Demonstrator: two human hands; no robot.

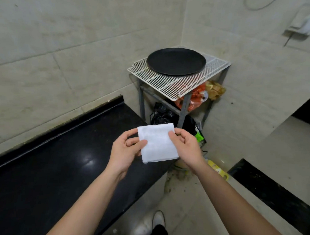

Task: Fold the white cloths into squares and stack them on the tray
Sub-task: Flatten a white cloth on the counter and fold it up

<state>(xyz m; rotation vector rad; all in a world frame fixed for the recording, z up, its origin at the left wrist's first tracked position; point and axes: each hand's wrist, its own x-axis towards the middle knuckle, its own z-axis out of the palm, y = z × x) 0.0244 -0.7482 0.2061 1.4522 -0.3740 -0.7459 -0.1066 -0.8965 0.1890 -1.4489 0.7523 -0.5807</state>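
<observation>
Now, a white cloth [157,143], folded to a rough square, is held up in the air between both hands, over the near end of the black counter [61,158]. Its left edge is pinched by the left hand [126,151], thumb laid across the top face, fingers curled beneath. Its upper right edge is nipped by the right hand [184,146], thumb and forefinger closed on the fabric, the other fingers loosely bent. Beyond, and well apart from the cloth, the round black tray [176,61] is seen resting flat on a white wire rack [187,81] set in the tiled corner. Orange and black bags [195,99] are tucked under that rack. A white shoe [158,219] is glimpsed on the floor below.
</observation>
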